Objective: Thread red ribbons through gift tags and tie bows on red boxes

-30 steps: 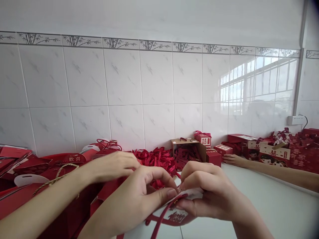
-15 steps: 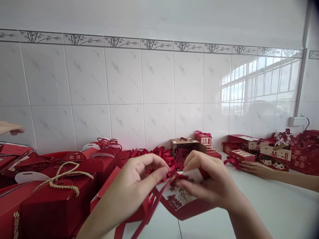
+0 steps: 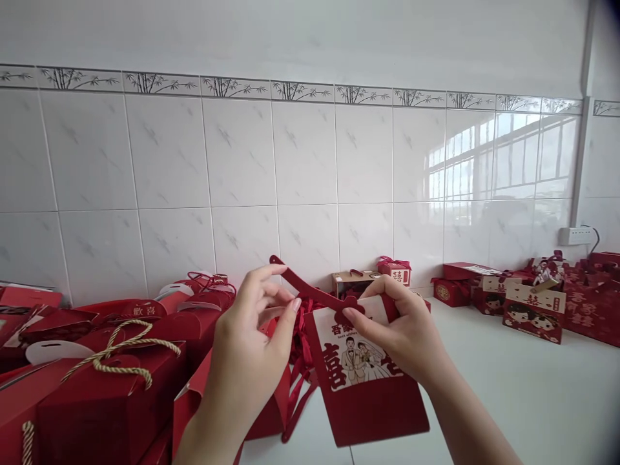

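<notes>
Left hand (image 3: 252, 336): thumb and forefinger pinched on a narrow dark-red ribbon strip (image 3: 310, 294). Its free end pokes up and left.

Right hand (image 3: 404, 332): thumb and fingers gripping the top edge of a flat red card carton with a printed bride-and-groom panel (image 3: 368, 394), right where the ribbon meets it. The carton is held up in front of the person, lower edge hanging over the white counter (image 3: 533, 400), not resting on it.

Progress, my read: early. The ribbon sits at the top edge, but there's no bow or knot visible. The carton is flat, not folded into a box.

For reference, made-up small printed boxes (image 3: 533, 310) sit far right. Big red gable boxes with gold rope handles (image 3: 97, 394) are stacked left, and an open brown cardboard box (image 3: 351, 279) stands at the wall.
</notes>
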Motion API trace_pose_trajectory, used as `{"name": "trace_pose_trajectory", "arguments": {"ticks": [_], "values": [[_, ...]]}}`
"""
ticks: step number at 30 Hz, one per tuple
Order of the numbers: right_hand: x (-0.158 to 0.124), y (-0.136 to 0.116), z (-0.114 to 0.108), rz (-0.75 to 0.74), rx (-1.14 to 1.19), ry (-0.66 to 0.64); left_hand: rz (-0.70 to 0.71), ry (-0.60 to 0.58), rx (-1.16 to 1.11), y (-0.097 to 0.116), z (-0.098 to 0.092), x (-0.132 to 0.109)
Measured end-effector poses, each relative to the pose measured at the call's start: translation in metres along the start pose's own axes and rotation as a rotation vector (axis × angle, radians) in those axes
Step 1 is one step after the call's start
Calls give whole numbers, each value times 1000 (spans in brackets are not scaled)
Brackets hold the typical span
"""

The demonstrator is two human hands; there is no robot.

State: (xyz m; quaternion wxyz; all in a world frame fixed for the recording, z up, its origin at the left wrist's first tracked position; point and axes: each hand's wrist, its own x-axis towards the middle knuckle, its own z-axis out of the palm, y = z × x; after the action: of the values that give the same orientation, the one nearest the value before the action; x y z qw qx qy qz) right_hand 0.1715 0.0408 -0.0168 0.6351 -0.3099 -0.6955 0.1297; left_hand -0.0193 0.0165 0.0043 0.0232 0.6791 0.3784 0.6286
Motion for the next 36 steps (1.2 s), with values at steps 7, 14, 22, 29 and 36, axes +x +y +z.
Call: {"name": "trace_pose_trajectory", "arguments": {"ticks": [7,14,22,29,36], "values": [[-1,-3,-3,-70,57,-54,75,9,46,-15,2,6],[-4,0,-6,-381,53,-140,-186,-288,-285,5,4,0],[-5,-3,-10,-670,3,-89,-173,-388,-485,14,4,-3],[-10,-7,-9,-769,-31,-40,-215,-455,-715,20,0,-6],[-10,-10,-8,-830,-21,-14,-215,-437,-798,26,-6,-6]]}}
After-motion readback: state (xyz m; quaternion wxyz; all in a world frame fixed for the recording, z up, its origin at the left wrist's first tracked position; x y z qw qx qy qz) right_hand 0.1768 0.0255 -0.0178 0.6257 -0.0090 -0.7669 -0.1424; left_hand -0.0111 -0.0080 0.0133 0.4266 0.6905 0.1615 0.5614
